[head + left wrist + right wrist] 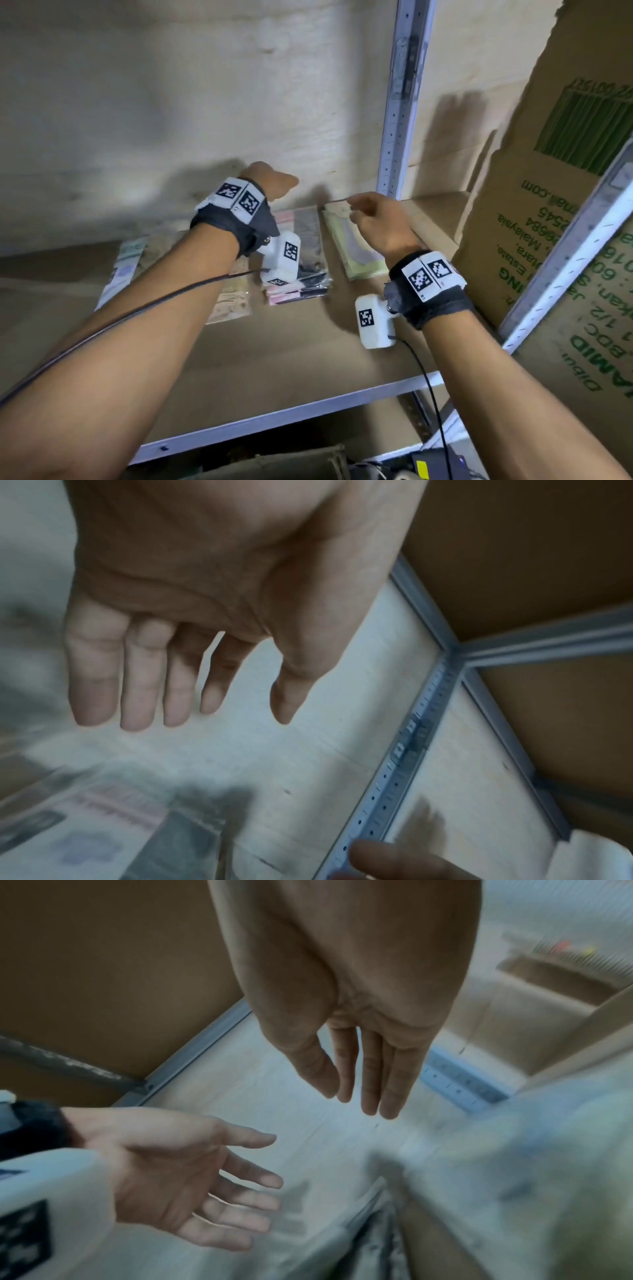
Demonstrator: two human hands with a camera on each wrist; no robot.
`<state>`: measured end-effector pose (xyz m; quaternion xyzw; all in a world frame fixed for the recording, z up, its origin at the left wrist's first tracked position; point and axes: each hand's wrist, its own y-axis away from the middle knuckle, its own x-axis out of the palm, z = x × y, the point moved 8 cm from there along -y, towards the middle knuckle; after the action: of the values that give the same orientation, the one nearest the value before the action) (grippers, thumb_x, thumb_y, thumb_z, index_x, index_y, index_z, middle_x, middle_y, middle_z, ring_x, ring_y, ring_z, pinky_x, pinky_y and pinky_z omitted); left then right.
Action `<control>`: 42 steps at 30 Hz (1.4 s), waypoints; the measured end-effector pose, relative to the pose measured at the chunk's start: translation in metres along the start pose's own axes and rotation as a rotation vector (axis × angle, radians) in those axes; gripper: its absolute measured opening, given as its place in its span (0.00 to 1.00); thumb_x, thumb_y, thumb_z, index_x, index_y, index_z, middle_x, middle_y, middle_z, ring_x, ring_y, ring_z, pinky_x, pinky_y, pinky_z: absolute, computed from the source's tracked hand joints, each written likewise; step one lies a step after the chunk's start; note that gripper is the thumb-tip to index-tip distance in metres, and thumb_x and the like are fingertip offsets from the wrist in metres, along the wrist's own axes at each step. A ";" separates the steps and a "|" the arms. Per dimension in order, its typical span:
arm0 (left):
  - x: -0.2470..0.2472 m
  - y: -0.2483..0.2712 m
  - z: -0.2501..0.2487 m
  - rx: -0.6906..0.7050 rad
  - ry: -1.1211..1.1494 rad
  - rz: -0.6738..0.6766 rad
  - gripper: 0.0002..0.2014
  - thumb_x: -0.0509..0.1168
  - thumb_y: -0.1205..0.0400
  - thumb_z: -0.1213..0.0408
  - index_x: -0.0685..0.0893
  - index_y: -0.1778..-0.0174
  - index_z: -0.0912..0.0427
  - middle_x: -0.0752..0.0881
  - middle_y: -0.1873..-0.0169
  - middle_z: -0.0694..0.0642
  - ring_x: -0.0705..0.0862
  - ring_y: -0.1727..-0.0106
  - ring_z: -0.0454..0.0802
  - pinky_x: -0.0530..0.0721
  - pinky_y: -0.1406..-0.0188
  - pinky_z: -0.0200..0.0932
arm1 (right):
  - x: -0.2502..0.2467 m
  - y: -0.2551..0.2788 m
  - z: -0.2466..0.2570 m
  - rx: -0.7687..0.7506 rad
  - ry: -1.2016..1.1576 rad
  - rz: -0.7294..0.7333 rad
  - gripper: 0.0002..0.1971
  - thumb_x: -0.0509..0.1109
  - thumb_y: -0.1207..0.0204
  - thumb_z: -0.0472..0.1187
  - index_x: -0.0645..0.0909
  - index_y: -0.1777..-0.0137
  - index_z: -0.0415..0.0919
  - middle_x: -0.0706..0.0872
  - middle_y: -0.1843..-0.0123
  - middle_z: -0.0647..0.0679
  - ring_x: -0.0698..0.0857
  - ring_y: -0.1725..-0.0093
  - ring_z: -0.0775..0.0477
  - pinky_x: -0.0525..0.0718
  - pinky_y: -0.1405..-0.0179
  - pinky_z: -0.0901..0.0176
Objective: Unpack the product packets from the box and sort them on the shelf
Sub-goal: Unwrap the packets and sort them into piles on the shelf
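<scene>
Several stacks of flat product packets lie on the wooden shelf (pixel 308 359): a teal-white one (pixel 123 270), a beige one (pixel 233 298), a pink-black one (pixel 301 260) and a green one (pixel 352 246). My left hand (pixel 274 181) hovers over the far end of the pink-black stack, fingers straight and holding nothing (pixel 185 696). My right hand (pixel 370 216) hangs just above the far end of the green stack, also with straight fingers and nothing in it (pixel 356 1074). The right wrist view shows the left hand (pixel 205 1177) palm-open beside it. Both wrist views are blurred.
A large cardboard box (pixel 548 205) with green print stands at the right end of the shelf. A perforated metal upright (pixel 400 102) runs up the pale back wall behind the green stack. The shelf's front rail (pixel 291 414) is near me, with clutter below it.
</scene>
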<state>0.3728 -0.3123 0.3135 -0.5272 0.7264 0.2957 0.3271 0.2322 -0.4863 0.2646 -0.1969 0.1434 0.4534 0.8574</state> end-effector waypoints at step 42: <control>0.053 -0.035 0.063 -0.144 0.634 0.294 0.13 0.61 0.12 0.55 0.75 0.62 0.54 0.79 0.62 0.51 0.80 0.66 0.44 0.79 0.75 0.34 | 0.111 -0.047 -0.007 0.163 0.260 0.459 0.18 0.74 0.23 0.42 0.84 0.38 0.30 0.85 0.37 0.36 0.85 0.38 0.36 0.82 0.33 0.41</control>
<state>0.4041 -0.3033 0.2302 -0.5043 0.8372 0.2116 0.0015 0.3315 -0.4334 0.2208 -0.1462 0.3289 0.5938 0.7197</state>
